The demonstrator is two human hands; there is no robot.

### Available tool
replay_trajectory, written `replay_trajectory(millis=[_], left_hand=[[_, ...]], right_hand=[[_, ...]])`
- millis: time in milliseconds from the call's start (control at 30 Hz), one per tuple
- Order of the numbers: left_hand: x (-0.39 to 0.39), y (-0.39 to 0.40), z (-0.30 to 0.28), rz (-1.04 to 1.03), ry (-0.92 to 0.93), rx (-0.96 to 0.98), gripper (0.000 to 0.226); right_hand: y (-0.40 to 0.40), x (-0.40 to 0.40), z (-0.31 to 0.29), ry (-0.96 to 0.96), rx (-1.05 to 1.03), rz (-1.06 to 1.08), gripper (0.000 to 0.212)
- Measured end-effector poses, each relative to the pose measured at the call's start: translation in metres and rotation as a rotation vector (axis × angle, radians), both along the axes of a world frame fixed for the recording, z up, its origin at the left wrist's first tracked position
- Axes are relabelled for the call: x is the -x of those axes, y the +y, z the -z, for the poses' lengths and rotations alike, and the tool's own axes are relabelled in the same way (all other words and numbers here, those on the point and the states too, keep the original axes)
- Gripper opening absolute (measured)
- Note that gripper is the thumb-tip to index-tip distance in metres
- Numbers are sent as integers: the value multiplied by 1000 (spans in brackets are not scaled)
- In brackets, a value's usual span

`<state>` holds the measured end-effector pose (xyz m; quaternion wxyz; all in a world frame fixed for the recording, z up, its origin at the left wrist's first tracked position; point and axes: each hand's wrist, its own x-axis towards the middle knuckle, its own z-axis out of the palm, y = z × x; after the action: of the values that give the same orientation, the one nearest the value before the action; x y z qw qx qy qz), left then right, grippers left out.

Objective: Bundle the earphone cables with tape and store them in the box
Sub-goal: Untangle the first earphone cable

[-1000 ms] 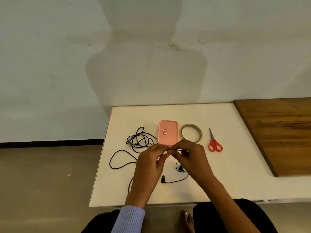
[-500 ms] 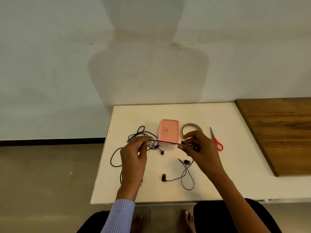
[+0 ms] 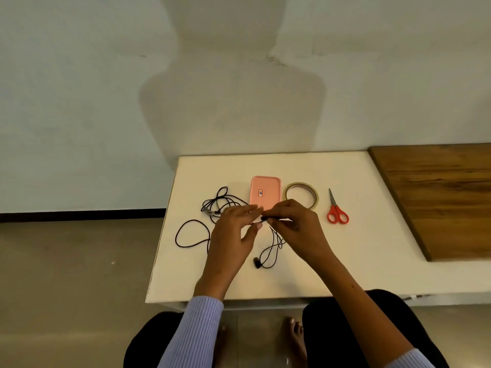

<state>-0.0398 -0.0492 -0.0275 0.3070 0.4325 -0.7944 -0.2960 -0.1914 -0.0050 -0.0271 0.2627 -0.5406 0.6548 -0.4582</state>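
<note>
A black earphone cable (image 3: 191, 235) lies in loose loops on the white table (image 3: 372, 248), tangled at the back left. My left hand (image 3: 233, 235) and my right hand (image 3: 295, 224) meet above the table's middle, both pinching the same stretch of cable between fingertips. From my right hand the cable hangs down to one earbud (image 3: 257, 262) lying on the table. Behind my hands sits a shut pink box (image 3: 265, 193), with a tape roll (image 3: 300, 193) to its right, partly hidden by my right hand.
Red-handled scissors (image 3: 337, 212) lie right of the tape. A brown wooden board (image 3: 438, 197) covers the table's right end. The wall stands just behind the table. My knees and bare feet are below the front edge.
My hands were apart with the cable stretched between them half a second ago; they have come back together at the middle. The second earbud is no longer visible on the table.
</note>
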Motion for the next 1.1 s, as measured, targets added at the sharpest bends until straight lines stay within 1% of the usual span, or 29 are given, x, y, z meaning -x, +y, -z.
replay_trajectory(millis=[67, 167, 267, 467, 633, 767, 867, 967, 1100], left_hand=[[-1, 4, -2, 15, 83, -45, 32], [-5, 8, -5, -12, 165, -65, 22], [-13, 11, -5, -27, 216, -96, 19], [-27, 8, -3, -81, 207, -103, 19], [-29, 6, -6, -81, 254, -219, 14], [-31, 0, -6, -56, 264, -265, 11], [-30, -1, -6, -57, 246, -251, 10], [-29, -1, -7, -47, 212, -191, 11], [-29, -1, -5, -45, 172, -104, 11]], right_hand=[[2, -3, -2, -24, 5, 9, 16], [5, -7, -6, -105, 1, 19, 15], [8, -7, -8, -86, -14, -25, 16], [11, -5, -6, 79, -93, -61, 8], [11, -8, -4, 33, -141, -55, 10], [11, -4, -5, -56, -169, -19, 8], [9, -4, -6, -95, -209, -50, 9], [9, -5, -8, -99, -216, -64, 8], [9, -7, -10, 4, -196, -31, 16]])
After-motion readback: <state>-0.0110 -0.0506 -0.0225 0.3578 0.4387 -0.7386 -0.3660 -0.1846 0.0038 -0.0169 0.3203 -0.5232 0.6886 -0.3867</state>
